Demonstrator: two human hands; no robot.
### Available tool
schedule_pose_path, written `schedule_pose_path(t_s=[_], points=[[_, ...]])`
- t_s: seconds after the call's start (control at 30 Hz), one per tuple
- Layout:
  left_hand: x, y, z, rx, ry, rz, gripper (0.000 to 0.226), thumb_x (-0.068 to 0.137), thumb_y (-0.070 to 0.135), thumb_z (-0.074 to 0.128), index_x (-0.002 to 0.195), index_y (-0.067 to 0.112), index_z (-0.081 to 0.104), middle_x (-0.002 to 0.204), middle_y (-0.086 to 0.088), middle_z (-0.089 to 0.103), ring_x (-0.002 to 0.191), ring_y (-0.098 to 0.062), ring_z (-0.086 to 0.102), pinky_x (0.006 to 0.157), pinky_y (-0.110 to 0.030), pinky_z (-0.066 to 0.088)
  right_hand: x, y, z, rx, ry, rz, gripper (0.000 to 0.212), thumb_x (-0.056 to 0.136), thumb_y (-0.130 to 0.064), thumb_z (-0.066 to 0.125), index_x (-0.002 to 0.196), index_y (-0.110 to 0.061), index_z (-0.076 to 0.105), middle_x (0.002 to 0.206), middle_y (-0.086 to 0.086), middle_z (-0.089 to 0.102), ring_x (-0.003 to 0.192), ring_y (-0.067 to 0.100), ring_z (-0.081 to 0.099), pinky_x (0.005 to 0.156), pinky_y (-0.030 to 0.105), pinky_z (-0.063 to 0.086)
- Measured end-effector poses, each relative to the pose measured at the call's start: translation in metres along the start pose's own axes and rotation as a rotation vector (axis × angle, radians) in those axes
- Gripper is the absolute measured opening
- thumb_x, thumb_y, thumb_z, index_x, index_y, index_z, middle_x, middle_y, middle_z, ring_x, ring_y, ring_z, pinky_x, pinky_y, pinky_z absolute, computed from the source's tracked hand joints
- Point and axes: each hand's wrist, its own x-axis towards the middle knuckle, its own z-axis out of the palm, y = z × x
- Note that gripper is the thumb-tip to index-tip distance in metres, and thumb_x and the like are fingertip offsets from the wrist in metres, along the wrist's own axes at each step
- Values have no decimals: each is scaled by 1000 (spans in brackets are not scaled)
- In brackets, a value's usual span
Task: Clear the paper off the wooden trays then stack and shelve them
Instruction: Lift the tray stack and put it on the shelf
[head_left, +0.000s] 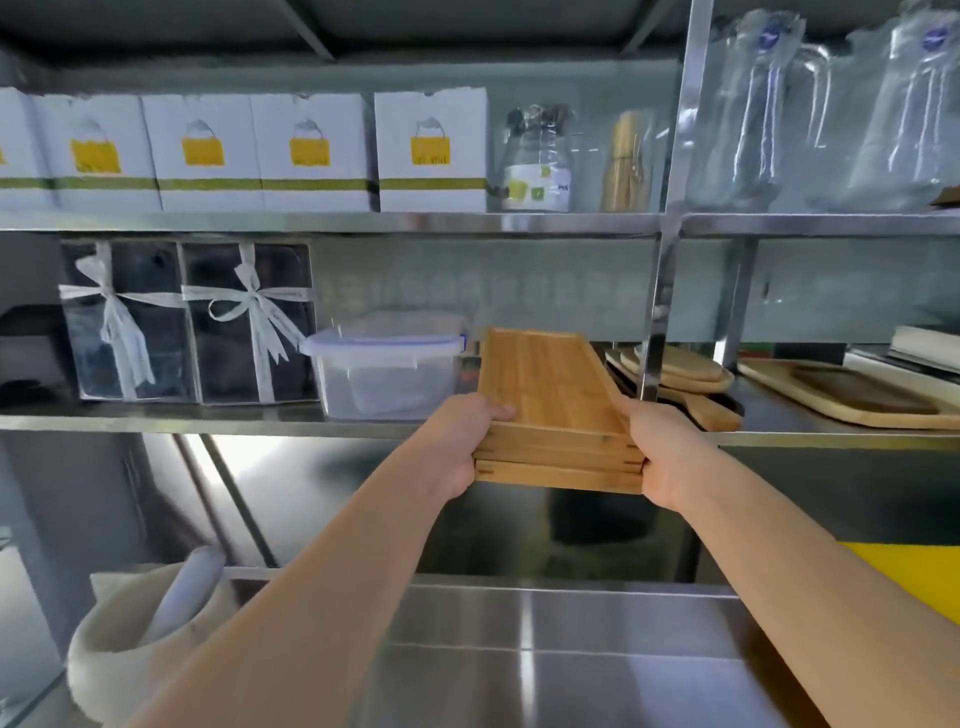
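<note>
A stack of three long wooden trays (550, 395) is held level at the front edge of the middle steel shelf (208, 421), its far end reaching in over the shelf. My left hand (462, 441) grips the stack's near left corner, thumb on top. My right hand (660, 452) grips the near right corner. No paper shows on the top tray. The trays sit between a clear plastic lidded box (384, 369) on the left and a steel upright post (654, 332) on the right.
Round wooden boards (680, 371) and a flat wooden tray (852, 395) lie on the shelf to the right. Two ribbon-tied dark packs (192, 322) stand on the left. White boxes (311, 150) and glassware fill the upper shelf. Below is a steel counter (545, 649) with a stone mortar (140, 639).
</note>
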Motion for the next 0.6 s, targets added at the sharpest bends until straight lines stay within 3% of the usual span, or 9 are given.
schedule_pose_path(t_s=[0.13, 0.3, 0.47, 0.6], points=[[61, -11, 10, 11, -32, -5, 19, 90, 14, 55, 108, 12, 53, 106, -12, 60, 103, -29, 56, 98, -47, 46, 60, 8, 2, -4, 29, -21, 40, 88, -43, 53, 120, -18, 49, 115, 13, 58, 105, 36, 55, 98, 53, 44], [104, -33, 12, -54, -10, -41, 25, 88, 14, 57, 112, 11, 49, 117, -14, 57, 108, -31, 55, 100, -48, 45, 104, 17, 9, -26, 53, -43, 34, 89, -39, 52, 116, -18, 51, 115, 12, 58, 104, 35, 56, 98, 51, 44], [120, -36, 14, -55, 25, -29, 5, 90, 13, 53, 95, 12, 54, 94, -10, 58, 94, -28, 57, 90, -44, 48, 117, 21, 16, -16, 28, -38, 19, 91, -36, 51, 96, -18, 53, 111, 13, 60, 102, 33, 57, 97, 50, 46], [127, -34, 12, -139, 52, 26, 22, 90, 30, 54, 106, 16, 56, 101, -9, 62, 95, -27, 59, 94, -43, 48, 116, 10, 19, 123, 1, 8, 19, 89, -35, 56, 78, -19, 52, 95, 9, 61, 100, 30, 59, 97, 47, 47]])
